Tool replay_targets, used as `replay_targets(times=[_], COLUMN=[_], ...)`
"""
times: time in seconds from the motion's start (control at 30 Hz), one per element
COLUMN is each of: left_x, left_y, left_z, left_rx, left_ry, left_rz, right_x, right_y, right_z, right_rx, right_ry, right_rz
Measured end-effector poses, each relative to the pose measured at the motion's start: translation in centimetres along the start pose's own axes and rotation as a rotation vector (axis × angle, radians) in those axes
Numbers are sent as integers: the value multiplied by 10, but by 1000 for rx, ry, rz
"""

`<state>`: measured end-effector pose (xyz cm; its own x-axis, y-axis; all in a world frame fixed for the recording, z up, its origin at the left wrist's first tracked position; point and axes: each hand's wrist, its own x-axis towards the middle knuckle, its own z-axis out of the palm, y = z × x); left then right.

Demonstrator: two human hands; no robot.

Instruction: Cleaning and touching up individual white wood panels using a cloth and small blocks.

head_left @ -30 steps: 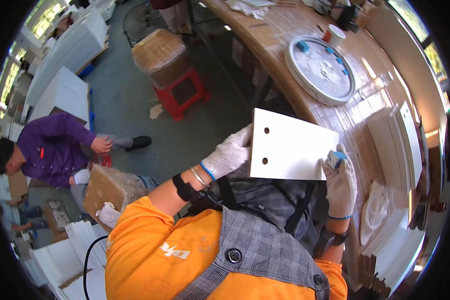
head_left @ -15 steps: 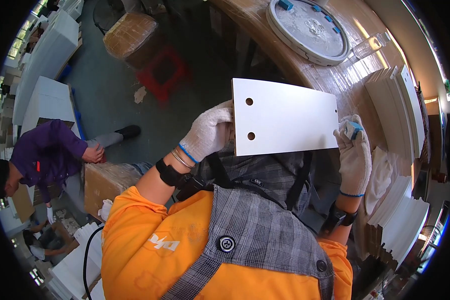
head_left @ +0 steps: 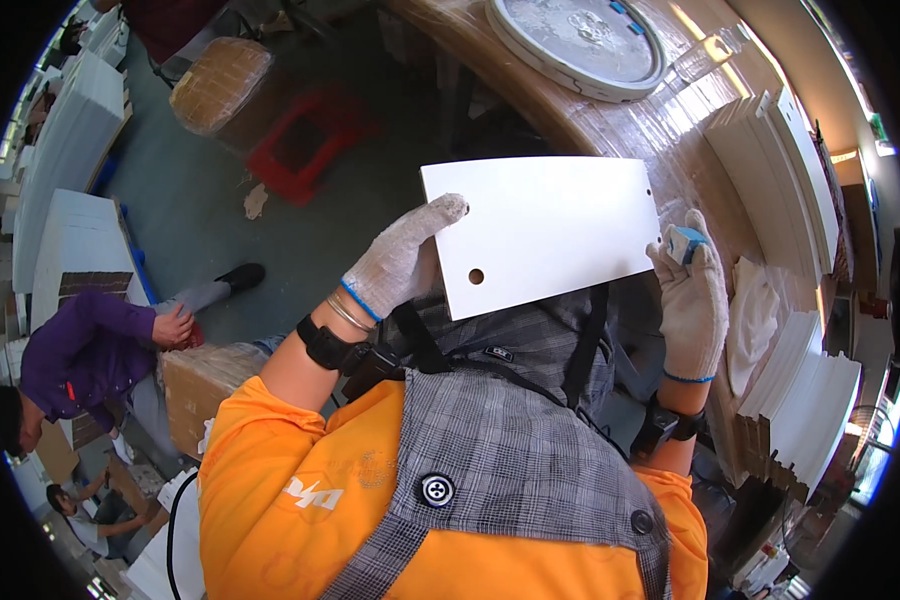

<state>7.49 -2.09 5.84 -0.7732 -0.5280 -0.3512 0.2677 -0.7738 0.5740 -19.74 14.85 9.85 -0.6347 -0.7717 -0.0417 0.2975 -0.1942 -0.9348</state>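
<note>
A flat white panel (head_left: pixel 550 230) is held level in front of my apron. My left hand (head_left: pixel 400 250), in a white knit glove with a blue cuff, grips its left edge. The thumb lies on the top face, over the upper large hole, while the lower round hole (head_left: pixel 476 277) shows. Small dark holes sit by the panel's right edge. Beside that edge my gloved right hand (head_left: pixel 692 300) pinches a small blue block (head_left: pixel 683 243) between thumb and fingers. Whether the right fingertips touch the panel I cannot tell.
A plastic-wrapped table (head_left: pixel 630 140) carries a round grey lid (head_left: pixel 570 45) with blue blocks on it, and a clear bottle (head_left: pixel 705 55). White panel stacks (head_left: pixel 770 180) and a cloth (head_left: pixel 755 320) are at right. A red stool (head_left: pixel 305 140) and a seated person (head_left: pixel 90 340) are at left.
The panel has tilted and moved slightly left in view. My left thumb has come onto its top face, covering the upper hole. My right hand still holds the blue block.
</note>
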Motion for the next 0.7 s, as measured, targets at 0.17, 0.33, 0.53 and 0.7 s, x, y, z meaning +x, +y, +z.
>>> replay_targets(times=[0.17, 0.33, 0.53, 0.7], left_x=[2, 7, 21, 21], left_y=[-9, -11, -23, -29], left_z=[0, -12, -34, -29], left_rx=[94, 86, -79, -69], left_ry=[101, 39, 47, 167], left_rz=[-51, -72, -129, -111], right_x=[-8, -16, 1, 29], right_y=[-5, -9, -13, -17], right_z=[-11, -28, -28, -39], right_rx=[42, 42, -21, -257], right_ry=[124, 171, 196, 222], right_rz=[-82, -62, -78, -127])
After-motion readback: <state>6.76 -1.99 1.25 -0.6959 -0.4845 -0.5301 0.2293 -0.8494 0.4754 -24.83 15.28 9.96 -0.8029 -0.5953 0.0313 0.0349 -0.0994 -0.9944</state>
